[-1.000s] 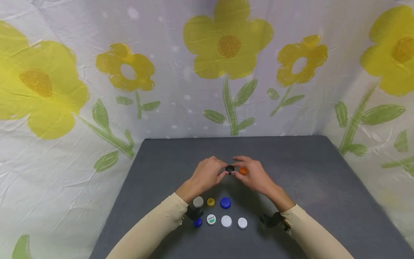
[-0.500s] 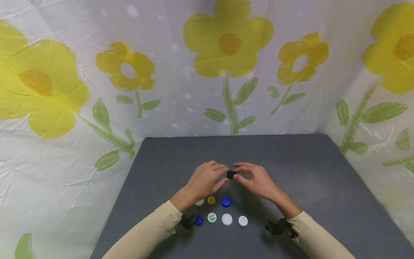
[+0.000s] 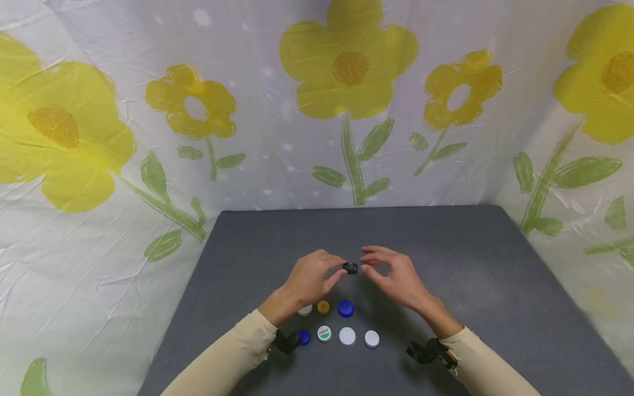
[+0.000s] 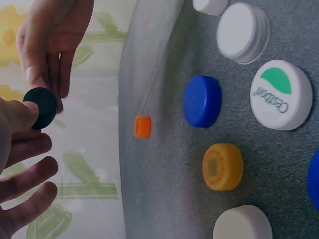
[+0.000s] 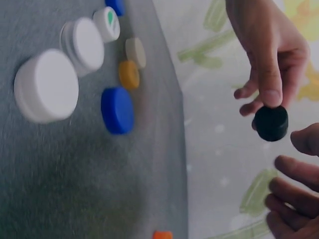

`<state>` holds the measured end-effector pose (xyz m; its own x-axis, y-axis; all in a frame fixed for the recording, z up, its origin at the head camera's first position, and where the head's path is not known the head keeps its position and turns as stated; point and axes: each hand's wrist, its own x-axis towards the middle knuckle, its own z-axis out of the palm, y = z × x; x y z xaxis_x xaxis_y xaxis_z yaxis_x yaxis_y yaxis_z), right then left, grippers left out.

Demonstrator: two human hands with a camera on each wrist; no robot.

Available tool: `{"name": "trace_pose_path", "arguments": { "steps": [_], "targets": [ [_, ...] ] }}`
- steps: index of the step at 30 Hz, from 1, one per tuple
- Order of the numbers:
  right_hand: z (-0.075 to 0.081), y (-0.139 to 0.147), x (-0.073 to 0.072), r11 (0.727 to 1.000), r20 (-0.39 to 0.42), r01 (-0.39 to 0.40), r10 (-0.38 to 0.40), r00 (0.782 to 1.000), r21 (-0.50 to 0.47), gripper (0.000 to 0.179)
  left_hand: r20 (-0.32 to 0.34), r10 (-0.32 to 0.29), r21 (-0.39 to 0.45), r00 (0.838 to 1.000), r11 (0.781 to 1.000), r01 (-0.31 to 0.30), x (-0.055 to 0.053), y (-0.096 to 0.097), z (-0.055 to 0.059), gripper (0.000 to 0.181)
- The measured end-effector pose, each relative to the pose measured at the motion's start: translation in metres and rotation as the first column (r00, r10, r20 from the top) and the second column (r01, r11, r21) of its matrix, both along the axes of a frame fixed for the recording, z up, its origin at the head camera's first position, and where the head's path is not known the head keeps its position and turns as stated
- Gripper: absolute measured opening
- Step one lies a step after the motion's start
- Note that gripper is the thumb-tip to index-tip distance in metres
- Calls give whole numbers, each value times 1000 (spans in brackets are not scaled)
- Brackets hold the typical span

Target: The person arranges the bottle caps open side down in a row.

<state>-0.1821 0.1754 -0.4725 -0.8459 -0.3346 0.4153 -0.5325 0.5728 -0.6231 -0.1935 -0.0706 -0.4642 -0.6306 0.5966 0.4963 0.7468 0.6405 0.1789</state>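
Observation:
Between thumb and fingertips, my left hand (image 3: 311, 278) pinches a black bottle cap (image 3: 350, 268), held up above the grey table. In the right wrist view the left thumb lies on the side of the black cap (image 5: 271, 123). My right hand (image 3: 398, 276) is just to the right, its fingers spread and loosely bent, with a small gap to the cap. An orange cap (image 4: 142, 127) stands on the table beyond, partly hidden behind the right fingers in the head view.
Nearer the body on the grey table (image 3: 446, 236) lie a blue cap (image 3: 345, 308), a yellow cap (image 3: 323, 307), a white cap with green print (image 3: 324, 333), two plain white caps (image 3: 347, 336), another blue cap (image 3: 304, 337) and a pale cap (image 4: 242, 224). A flowered cloth (image 3: 267, 137) hangs behind.
Both hands were at the black cap; the right hand then held it while the left eased off. Now the left hand pinches it, and the right has let go and drawn slightly right.

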Motion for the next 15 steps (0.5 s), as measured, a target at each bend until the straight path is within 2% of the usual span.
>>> {"name": "trace_pose_path", "arguments": {
  "steps": [4,6,8,10,12,15],
  "targets": [
    [1,2,-1,1000,-167,4,1,986,26,25,130,31,55,991,998,-39,-2,-3,0,20],
    [1,2,-2,999,-220,-10,20,975,44,30,248,5,125,969,991,-37,-3,-5,0,20],
    [1,1,-1,998,-257,-31,46,965,62,34,380,-36,203,924,978,-46,-3,-6,-1,20],
    [0,0,-1,996,-284,-54,73,956,74,37,491,-72,268,868,961,-72,-4,-7,-1,19],
    [-1,-2,0,994,-301,-71,94,949,85,39,564,-83,296,821,949,-108,-4,-8,0,19],
    [-2,-4,1,992,-313,-93,116,943,87,40,627,-79,304,775,941,-150,-5,-10,1,19]
  ]
}}
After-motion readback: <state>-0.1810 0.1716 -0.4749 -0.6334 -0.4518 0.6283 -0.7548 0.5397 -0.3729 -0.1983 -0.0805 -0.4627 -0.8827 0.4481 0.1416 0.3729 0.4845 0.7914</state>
